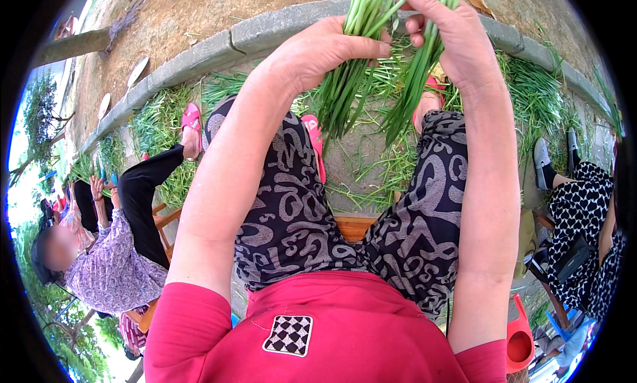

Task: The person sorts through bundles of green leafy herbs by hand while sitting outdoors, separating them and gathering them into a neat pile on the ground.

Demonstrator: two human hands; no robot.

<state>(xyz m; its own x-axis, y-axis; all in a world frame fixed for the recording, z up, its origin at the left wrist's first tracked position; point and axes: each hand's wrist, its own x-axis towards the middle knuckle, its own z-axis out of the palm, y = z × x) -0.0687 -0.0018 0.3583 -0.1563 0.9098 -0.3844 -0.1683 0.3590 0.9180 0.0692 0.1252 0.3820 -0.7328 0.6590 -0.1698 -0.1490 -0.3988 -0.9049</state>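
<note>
My left hand (pixel 330 50) is wrapped round a thick bunch of garlic chives (pixel 345 94), pale stems up and dark green leaves hanging down. Beside it, my right hand (pixel 458 41) is closed on a thinner bunch (pixel 411 97), its leaves also trailing downward. Between the two hands a few pale stems cross near the right thumb and fingertips, at the upper edge of the view. Both bunches hang in the air over the ground between my knees. Some right fingers are partly hidden behind the stems.
Loose green leaves (pixel 531 84) litter the paving along a grey stone kerb (pixel 285 28), with bare soil beyond. A person in a purple patterned top (pixel 119 263) sits at left. Another in a black-and-white skirt (pixel 580 204) sits at right. A red plastic object (pixel 519 336) stands near my right elbow.
</note>
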